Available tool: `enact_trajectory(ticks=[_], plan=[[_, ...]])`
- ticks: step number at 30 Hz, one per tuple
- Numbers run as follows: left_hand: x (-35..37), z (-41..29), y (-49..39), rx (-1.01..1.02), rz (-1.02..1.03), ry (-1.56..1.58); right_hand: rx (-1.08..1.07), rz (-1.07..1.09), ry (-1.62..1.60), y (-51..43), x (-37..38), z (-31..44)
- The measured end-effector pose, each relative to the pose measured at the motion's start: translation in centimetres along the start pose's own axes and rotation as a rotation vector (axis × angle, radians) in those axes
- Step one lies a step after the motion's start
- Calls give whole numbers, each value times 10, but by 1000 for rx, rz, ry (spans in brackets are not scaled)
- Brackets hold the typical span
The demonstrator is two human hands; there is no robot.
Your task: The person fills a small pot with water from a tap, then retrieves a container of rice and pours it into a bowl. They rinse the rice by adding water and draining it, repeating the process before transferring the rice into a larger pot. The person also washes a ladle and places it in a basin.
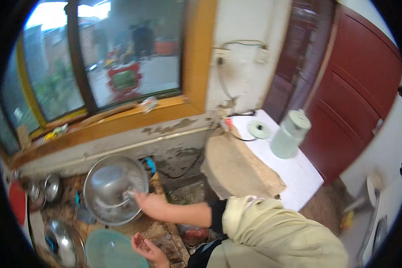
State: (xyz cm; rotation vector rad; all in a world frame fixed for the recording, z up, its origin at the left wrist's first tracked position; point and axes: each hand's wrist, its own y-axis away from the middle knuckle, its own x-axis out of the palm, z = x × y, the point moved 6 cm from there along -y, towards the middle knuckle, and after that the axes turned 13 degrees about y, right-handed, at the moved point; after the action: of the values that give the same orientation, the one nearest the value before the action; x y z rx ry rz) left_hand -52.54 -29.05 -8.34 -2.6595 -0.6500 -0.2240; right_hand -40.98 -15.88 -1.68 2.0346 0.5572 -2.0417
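My right hand [150, 204] reaches over the near rim of a large, round metal pan [102, 214]. Its fingertips meet a small whitish patch inside; blur hides whether this is something held or a wet glint. A rounded, shiny metal shape [107, 177] shows within the pan. Beside the rim are blue parts that look like handles. My left hand [149, 249], palm up with fingers loosely curled and apart, holds nothing at the edge of a translucent green plastic basin [112, 249]. Left of that basin lies a domed metal lid [67, 244] with a blue knob.
Small metal bowls [53, 187] stand at the far left of the worn wooden surface. A window sill [167, 110] runs above. On the right, a white table [308, 177] bears a brownish cloth [238, 164], a pale green kettle [288, 137], a round lid [259, 129] and a cord.
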Motion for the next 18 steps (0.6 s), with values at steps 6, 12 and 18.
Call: enact_trajectory(ticks=[6, 12, 18], plan=[[77, -3, -4, 157, 241, 68, 106, -308, -967, 58, -41, -99], [228, -9, -11, 188, 711, 172, 632, 106, -1347, 322, -73, -235], [466, -22, 11, 234, 1192, 115, 1382, -151, -1468, 549, -63, -250]])
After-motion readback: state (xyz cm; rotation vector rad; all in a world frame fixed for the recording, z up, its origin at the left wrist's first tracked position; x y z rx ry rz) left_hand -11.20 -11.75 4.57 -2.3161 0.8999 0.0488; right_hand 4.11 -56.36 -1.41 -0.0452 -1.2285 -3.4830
